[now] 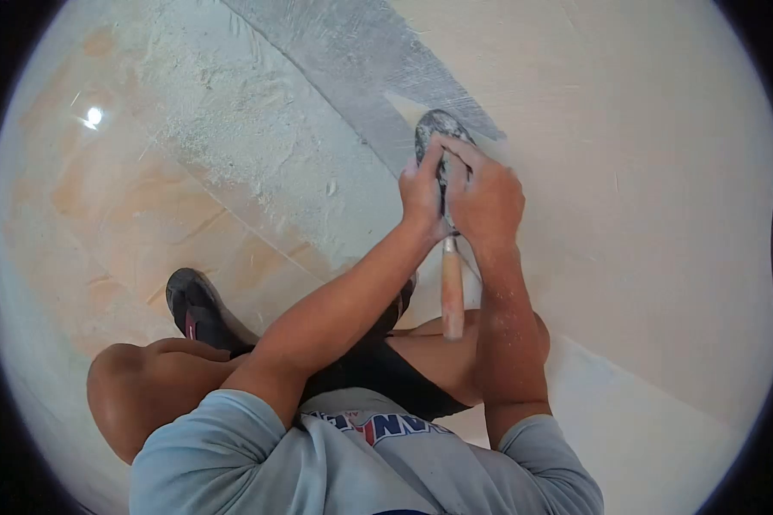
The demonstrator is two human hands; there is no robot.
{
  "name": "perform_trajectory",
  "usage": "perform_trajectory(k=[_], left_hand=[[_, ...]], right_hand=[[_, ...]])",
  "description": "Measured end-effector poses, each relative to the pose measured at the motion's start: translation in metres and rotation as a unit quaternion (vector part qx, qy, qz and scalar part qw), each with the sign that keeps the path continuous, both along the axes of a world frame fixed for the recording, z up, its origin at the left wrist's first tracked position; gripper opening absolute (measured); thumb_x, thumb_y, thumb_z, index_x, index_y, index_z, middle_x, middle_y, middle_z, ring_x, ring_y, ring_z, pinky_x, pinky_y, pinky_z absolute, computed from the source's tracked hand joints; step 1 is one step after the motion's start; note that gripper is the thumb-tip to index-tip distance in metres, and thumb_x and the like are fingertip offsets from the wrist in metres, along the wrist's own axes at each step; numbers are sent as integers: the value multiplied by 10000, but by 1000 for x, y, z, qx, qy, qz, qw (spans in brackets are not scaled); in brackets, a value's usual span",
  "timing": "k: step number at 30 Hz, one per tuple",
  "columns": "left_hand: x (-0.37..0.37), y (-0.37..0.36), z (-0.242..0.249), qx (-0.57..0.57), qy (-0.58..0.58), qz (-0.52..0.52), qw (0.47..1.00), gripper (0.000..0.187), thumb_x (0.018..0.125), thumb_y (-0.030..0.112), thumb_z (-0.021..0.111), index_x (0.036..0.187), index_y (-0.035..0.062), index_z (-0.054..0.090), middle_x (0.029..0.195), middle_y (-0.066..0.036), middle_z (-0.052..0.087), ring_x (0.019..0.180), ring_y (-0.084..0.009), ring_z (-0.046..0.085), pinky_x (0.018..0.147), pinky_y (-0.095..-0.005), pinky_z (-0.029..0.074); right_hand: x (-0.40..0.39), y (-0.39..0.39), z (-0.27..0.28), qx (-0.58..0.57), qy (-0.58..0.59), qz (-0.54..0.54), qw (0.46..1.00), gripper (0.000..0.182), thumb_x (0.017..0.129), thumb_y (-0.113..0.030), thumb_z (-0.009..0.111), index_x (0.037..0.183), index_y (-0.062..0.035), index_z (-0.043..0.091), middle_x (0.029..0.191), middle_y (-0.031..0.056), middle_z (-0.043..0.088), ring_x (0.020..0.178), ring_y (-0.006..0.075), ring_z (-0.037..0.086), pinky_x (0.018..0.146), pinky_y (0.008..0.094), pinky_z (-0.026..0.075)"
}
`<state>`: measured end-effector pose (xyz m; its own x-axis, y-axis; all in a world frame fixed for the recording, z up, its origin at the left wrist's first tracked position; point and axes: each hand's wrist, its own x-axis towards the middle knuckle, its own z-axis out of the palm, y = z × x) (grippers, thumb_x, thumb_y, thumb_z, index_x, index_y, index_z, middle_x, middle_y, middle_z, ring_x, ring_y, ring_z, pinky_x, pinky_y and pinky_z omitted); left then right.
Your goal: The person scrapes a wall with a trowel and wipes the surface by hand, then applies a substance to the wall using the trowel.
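Trowel [452, 279]: held between the two hands, ahead of the torso; its wooden handle [453, 300] is left ungripped.
Long axis: pointed away from the body, with the dark, rounded blade [440, 122] at the far end and the handle aimed back toward the lap.
Left hand [421, 196]: closed on the left side of the blade, its underside fingers hidden (their exact hold cannot be told).
Right hand [489, 199]: gripped on the right side, with bent fingers laid over the blade.
Nearer arm: the handle is flanked more closely by the right forearm [502, 318] than by the left.
Blade face: blotched with white and partly covered by the fingers.
Grey patch [386, 73]: seen beyond the blade, stretched up and to the left.
White residue [240, 129]: scattered over the floor [661, 215], left of the hands.
Dark shoe [199, 309]: planted well apart from the trowel.
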<state>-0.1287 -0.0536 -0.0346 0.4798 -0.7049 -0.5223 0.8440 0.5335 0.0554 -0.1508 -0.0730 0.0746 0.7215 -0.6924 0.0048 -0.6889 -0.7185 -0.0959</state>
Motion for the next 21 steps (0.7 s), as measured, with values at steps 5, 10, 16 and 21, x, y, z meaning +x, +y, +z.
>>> perform_trajectory(k=[5,10,16,21], left_hand=[[33,-4,-46,-43,39,3,998,346,1064,325,583,1173,5,655,1085,-88,696,949,-201,685,812,-361,556],[74,5,-77,-17,31,-12,999,391,1083,390,515,1242,54,639,1135,-92,692,1045,-222,671,912,-367,545],[66,0,-76,-33,67,-14,997,389,1077,387,539,1248,51,631,1142,-93,691,1041,-225,670,912,-378,544],[21,-12,-28,-40,42,32,998,306,1047,336,605,1118,41,646,985,-48,676,863,-150,656,759,-329,547]], right_hand=[[40,6,-25,15,40,-3,999,320,980,-241,532,1193,-267,769,1015,184,753,916,437,703,839,522,559],[82,3,-60,27,52,46,997,287,984,-287,549,1162,-210,761,907,224,746,897,454,720,777,542,572],[78,-1,-53,41,66,39,996,310,1000,-284,524,1212,-284,751,963,198,756,907,437,723,794,534,574],[29,-9,-19,14,40,45,998,319,981,-264,560,1232,-329,744,935,176,752,875,419,723,773,522,575]])
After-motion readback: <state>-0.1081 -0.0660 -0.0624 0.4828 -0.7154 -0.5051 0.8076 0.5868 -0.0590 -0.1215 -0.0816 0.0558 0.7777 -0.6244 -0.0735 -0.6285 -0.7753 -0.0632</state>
